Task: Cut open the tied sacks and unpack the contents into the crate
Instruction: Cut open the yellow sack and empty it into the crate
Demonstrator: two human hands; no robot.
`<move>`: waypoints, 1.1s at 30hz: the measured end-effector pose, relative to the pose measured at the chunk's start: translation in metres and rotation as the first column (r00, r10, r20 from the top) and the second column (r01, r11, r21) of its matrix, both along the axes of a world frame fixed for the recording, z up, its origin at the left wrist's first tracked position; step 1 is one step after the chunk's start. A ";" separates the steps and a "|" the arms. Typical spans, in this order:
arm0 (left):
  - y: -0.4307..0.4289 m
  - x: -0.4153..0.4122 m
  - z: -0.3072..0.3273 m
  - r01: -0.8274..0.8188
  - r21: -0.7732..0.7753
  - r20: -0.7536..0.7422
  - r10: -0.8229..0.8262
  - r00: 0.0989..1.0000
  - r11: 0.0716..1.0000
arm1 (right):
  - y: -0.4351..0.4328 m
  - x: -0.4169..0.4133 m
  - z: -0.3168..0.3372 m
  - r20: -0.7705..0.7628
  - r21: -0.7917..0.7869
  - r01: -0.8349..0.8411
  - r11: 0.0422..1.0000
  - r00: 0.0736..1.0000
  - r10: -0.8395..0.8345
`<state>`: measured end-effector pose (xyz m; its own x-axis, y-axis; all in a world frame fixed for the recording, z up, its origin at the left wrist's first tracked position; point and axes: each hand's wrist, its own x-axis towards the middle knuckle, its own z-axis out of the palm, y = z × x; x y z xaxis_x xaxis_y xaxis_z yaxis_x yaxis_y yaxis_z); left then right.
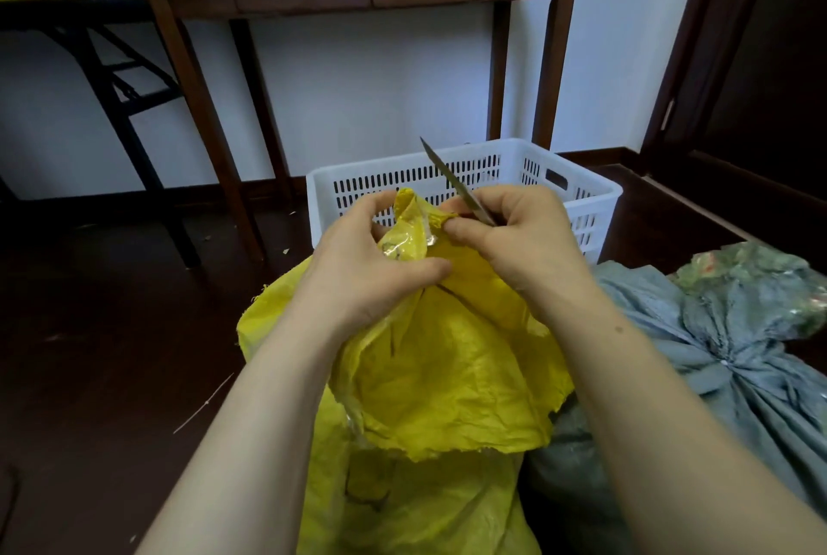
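The left hand (371, 261) is gripping the bunched neck of the yellow sack (447, 375) mid-frame, probably keeping the tied bit taut. The right hand (519, 241) is holding a knife (447, 178) right at that neck, blade angling up and away from both hands, so I'd say it's working on the tie. The white crate (402, 162) is sitting just behind the sack, handy for unloading, and a grey-blue sack (725, 357), knotted shut, is waiting on the floor (112, 330) at lower right.

Handle of the knife (452, 183) seems hidden in the right hand (519, 241).
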<state>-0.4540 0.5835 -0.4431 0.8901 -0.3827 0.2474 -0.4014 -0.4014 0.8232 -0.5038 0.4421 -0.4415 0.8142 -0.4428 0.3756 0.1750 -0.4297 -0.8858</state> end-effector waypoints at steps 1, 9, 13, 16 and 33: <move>0.001 0.000 0.002 -0.034 -0.003 0.033 0.034 0.999 0.999 | -0.001 0.000 0.001 0.007 -0.002 -0.010 1.000 1.000 0.010; 0.021 0.010 0.011 -0.139 -0.119 0.197 0.161 0.967 0.983 | -0.016 -0.004 -0.001 -0.023 0.029 0.005 1.000 1.000 -0.004; 0.026 0.017 0.009 -0.156 -0.162 0.151 0.181 0.972 0.974 | -0.021 -0.004 -0.006 -0.079 0.205 0.015 0.979 0.997 0.001; 0.022 0.012 0.011 -0.119 -0.172 0.113 0.139 0.984 0.978 | -0.020 -0.001 -0.005 -0.099 0.183 0.011 0.983 0.995 0.008; 0.024 0.011 0.011 -0.206 -0.378 -0.117 0.175 0.978 0.902 | -0.035 0.002 -0.021 -0.044 0.242 0.126 0.962 0.992 -0.119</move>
